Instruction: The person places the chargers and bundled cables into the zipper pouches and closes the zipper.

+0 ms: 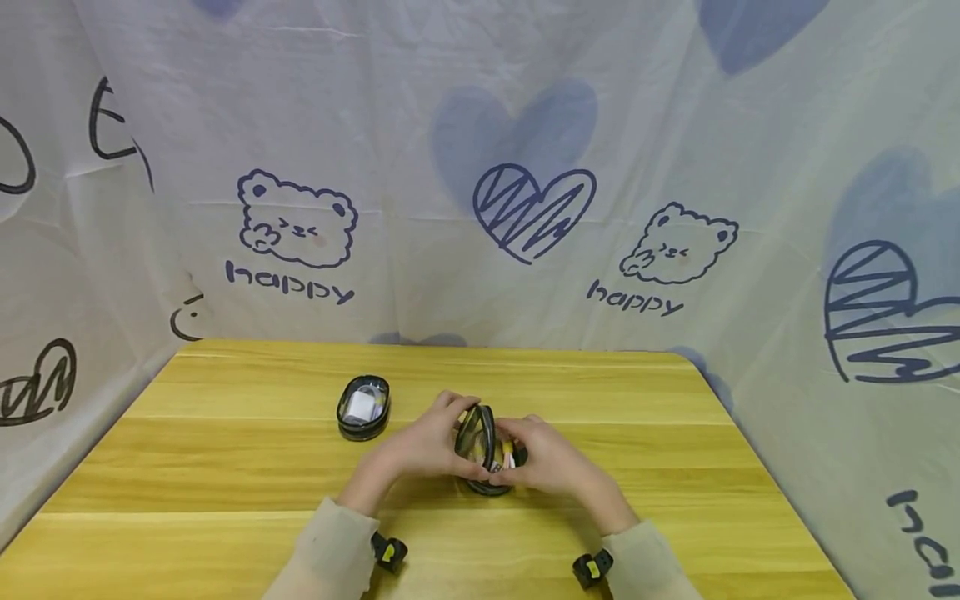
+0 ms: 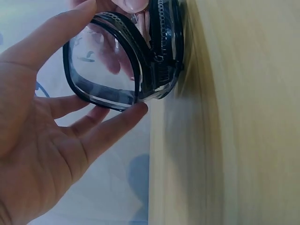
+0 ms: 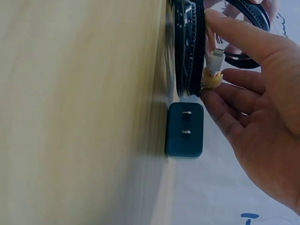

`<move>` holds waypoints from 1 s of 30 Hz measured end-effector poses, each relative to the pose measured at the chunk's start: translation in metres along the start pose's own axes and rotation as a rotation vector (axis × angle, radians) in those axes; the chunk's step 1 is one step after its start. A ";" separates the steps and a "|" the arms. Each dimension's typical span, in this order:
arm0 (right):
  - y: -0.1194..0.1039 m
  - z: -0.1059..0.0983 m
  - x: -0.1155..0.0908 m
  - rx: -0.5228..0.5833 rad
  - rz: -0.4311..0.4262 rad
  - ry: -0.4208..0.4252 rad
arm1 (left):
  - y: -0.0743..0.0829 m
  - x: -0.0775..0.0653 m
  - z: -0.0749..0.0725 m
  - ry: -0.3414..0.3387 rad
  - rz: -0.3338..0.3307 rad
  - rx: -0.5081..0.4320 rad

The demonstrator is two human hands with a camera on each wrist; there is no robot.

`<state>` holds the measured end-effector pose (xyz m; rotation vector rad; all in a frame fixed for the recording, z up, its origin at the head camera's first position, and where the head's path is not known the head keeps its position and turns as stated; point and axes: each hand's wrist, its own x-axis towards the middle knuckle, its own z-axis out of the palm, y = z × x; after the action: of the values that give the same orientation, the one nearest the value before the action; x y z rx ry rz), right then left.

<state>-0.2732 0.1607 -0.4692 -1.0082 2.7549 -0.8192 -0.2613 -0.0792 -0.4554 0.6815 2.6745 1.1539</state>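
Observation:
A clear, black-trimmed zip case [image 1: 487, 487] sits on the table with its lid raised. My left hand [image 1: 429, 442] holds the transparent lid [image 2: 101, 65], thumb on one edge and fingertips along the opposite one. At the case's mouth my right hand [image 1: 547, 457] grips a coiled white charging cable [image 3: 216, 61], bound with a yellow tie [image 3: 212, 78]. The cable's metal plug end points out of the opening, and part of the coil is hidden inside the case. A dark teal charger plug [image 3: 185, 130] with two prongs lies beside the case, near the right fingertips.
A second clear, black-trimmed case [image 1: 363, 429], with a white charger [image 1: 361, 407] inside, stands to the left on the wooden table [image 1: 247, 467]. A printed white cloth [image 1: 420, 275] hangs behind the far table edge and along both sides.

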 end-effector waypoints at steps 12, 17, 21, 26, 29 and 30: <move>0.003 0.002 0.002 -0.003 -0.019 -0.036 | 0.001 -0.001 0.001 -0.008 0.004 -0.022; 0.002 0.001 0.001 0.004 -0.023 -0.038 | 0.001 -0.001 0.001 -0.005 0.002 -0.017; 0.003 0.000 0.000 0.019 -0.027 -0.027 | 0.000 -0.001 0.001 -0.002 0.004 -0.014; 0.006 -0.001 -0.001 0.009 -0.044 -0.009 | -0.001 0.000 0.002 -0.001 0.006 -0.016; 0.005 -0.001 0.000 -0.014 -0.050 0.003 | -0.002 0.000 0.002 -0.003 0.008 -0.011; 0.005 -0.001 0.000 -0.022 -0.050 0.006 | -0.002 0.000 0.002 -0.005 0.008 -0.009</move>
<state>-0.2760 0.1643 -0.4709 -1.0845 2.7601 -0.8026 -0.2613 -0.0791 -0.4582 0.6930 2.6634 1.1644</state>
